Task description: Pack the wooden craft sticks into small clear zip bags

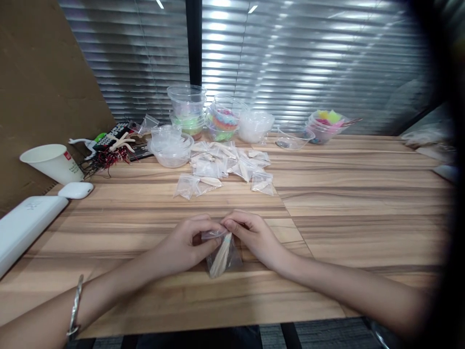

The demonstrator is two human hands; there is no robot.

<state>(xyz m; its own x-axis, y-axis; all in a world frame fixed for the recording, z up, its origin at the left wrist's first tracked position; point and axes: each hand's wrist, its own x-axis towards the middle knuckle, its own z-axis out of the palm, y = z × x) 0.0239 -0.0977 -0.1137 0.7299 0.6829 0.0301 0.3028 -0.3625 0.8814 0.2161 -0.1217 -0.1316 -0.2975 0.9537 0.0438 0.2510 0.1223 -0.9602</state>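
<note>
Near the front of the wooden table, a small clear zip bag (234, 259) hangs between my two hands. Inside it is a pale, straw-coloured bundle (220, 261), narrow at the top with a light blue-green band and wider at the bottom. My left hand (189, 242) pinches the left part of the bag's top edge between thumb and fingers. My right hand (254, 237) pinches the top right corner, thumb against fingers. Farther back lies a loose heap of similar bags (232, 162) with pale contents.
Clear plastic tubs (187, 111) with coloured contents line the back by the blinds. More tubs (327, 126) stand farther right. At left are a paper cup (51, 162), a white earphone case (75, 190), a long white box (31, 228) and tangled wires (105, 157).
</note>
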